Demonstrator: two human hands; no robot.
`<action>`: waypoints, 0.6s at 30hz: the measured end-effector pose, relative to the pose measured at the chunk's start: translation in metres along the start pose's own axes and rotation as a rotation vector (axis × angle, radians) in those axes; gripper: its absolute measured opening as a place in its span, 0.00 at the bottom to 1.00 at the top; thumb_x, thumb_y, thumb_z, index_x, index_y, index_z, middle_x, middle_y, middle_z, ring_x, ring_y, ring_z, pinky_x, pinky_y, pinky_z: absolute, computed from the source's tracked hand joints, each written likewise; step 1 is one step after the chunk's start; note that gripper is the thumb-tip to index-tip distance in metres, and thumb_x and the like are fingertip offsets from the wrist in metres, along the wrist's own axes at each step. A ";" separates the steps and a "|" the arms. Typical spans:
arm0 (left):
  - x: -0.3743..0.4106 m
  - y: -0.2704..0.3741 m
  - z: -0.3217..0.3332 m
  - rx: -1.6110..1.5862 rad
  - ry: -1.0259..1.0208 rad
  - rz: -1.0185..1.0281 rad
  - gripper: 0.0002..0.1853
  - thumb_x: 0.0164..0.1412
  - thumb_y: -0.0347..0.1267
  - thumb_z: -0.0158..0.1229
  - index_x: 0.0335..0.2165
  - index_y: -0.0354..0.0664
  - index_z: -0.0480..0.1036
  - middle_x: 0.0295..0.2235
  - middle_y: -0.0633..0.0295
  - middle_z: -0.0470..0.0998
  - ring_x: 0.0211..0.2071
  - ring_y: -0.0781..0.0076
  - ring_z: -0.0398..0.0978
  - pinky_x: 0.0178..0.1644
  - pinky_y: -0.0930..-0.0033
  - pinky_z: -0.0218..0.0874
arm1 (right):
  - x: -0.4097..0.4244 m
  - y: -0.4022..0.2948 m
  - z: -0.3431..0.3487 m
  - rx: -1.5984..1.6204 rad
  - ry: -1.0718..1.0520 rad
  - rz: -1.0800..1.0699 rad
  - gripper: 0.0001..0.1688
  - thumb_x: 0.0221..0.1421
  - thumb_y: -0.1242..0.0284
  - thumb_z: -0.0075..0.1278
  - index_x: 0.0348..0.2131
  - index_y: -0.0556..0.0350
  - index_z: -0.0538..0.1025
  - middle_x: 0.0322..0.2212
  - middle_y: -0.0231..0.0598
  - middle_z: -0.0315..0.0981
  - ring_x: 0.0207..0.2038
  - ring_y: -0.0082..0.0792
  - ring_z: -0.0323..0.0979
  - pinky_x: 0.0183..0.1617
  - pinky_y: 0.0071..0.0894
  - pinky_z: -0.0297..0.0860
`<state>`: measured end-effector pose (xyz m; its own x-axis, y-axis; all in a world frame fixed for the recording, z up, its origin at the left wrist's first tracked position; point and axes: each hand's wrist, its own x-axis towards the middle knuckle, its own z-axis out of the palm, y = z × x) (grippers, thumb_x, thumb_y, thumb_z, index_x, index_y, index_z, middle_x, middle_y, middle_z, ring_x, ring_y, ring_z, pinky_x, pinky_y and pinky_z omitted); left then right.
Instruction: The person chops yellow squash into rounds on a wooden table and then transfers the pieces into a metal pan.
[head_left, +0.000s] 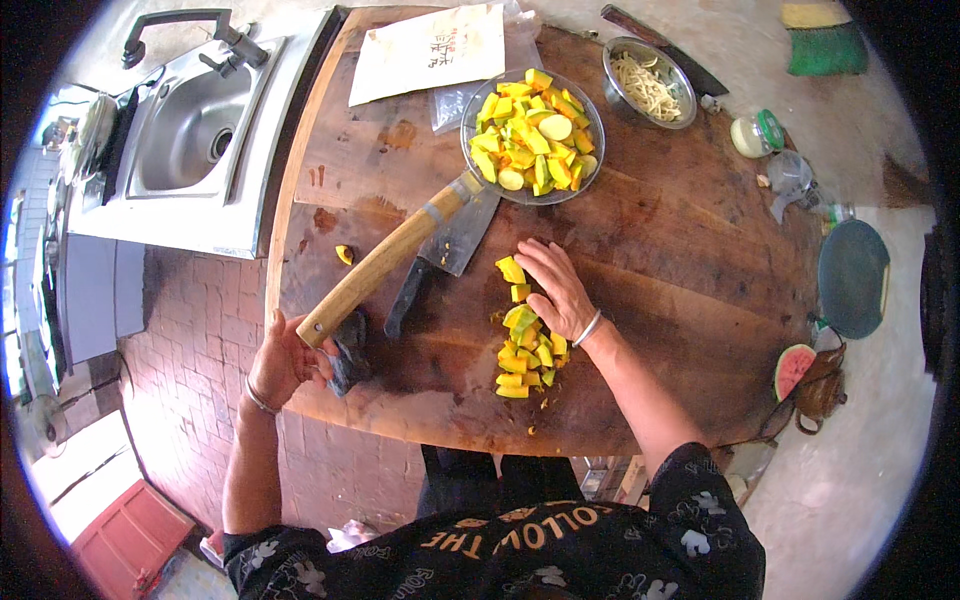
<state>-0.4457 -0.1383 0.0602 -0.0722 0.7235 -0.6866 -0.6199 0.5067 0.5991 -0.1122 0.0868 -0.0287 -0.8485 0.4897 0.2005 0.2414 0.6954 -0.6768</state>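
Note:
My left hand (289, 364) is at the free end of the wooden handle (390, 262) of a wire strainer (468, 148), its fingers partly under the handle; whether it grips is unclear. The strainer's basket holds a heap of cut pumpkin pieces (525, 135) and a few pale round slices. A row of pumpkin chunks (525, 356) lies on the wooden table, with my right hand (556, 289) along its right side, fingers extended and nothing gripped. Partly beneath the strainer handle lies a cleaver (461, 232) with a black grip. A dark cloth (346, 356) sits beside my left fingers.
A metal bowl of pale strips (649, 82), a green-lidded jar (757, 133) and a long dark blade (667, 49) lie at the back right. A paper packet (427, 52) bears writing. Left is a steel sink (191, 127); right, a watermelon piece (793, 371).

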 end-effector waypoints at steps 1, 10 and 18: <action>-0.004 -0.011 -0.006 -0.081 0.030 0.037 0.30 0.59 0.54 0.33 0.40 0.37 0.64 0.24 0.55 0.72 0.19 0.67 0.73 0.19 0.73 0.65 | 0.005 0.000 0.002 0.005 -0.011 -0.021 0.33 0.56 0.51 0.31 0.51 0.56 0.61 0.53 0.44 0.54 0.57 0.43 0.50 0.60 0.47 0.41; 0.063 -0.072 0.102 1.379 0.577 0.674 0.24 0.47 0.32 0.56 0.44 0.34 0.62 0.41 0.50 0.67 0.43 0.51 0.65 0.47 0.59 0.57 | -0.002 0.002 0.000 -0.045 -0.247 -0.204 0.34 0.53 0.48 0.33 0.47 0.56 0.66 0.50 0.45 0.57 0.56 0.42 0.51 0.60 0.48 0.41; 0.095 -0.079 0.103 1.570 0.659 0.440 0.25 0.45 0.30 0.54 0.45 0.38 0.63 0.41 0.50 0.66 0.45 0.52 0.64 0.47 0.59 0.59 | -0.004 0.000 0.002 0.036 -0.246 -0.281 0.33 0.53 0.49 0.34 0.45 0.57 0.66 0.49 0.47 0.58 0.55 0.45 0.52 0.60 0.48 0.44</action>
<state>-0.3234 -0.0618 -0.0099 -0.5335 0.8267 -0.1786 0.7740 0.5624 0.2910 -0.1096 0.0840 -0.0311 -0.9683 0.1381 0.2084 -0.0299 0.7635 -0.6451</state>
